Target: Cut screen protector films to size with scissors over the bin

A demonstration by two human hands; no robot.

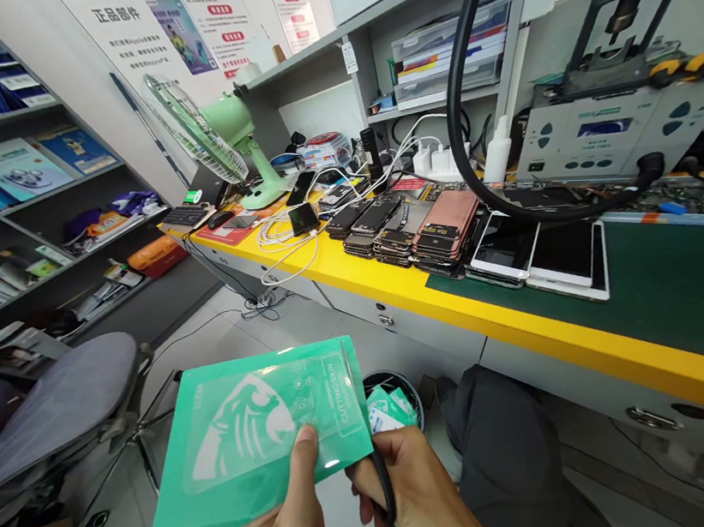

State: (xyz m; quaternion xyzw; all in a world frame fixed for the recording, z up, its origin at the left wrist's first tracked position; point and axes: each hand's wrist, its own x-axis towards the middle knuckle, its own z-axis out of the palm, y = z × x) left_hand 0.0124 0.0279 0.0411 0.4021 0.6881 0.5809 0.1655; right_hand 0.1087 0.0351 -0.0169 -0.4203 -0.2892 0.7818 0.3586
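A flat green packet (249,424) with a white animal-head print and the words "CUTTING SKIN" is in my left hand (287,514), thumb on its front and fingers behind. My right hand (413,480) is wrapped round black-handled scissors (384,484) at the packet's right edge. The scissors' blades are mostly hidden by the packet, so I cannot tell how far they cut into it. Below and behind the packet, a round bin (417,402) on the floor holds green and white wrappers.
A yellow-edged workbench (530,331) runs along the right, bearing stacked phone screens (444,230), white-framed tablets (565,257), a green fan (245,139) and a grey repair station (620,133). A thick black hose loops over it. A grey chair (65,405) stands left.
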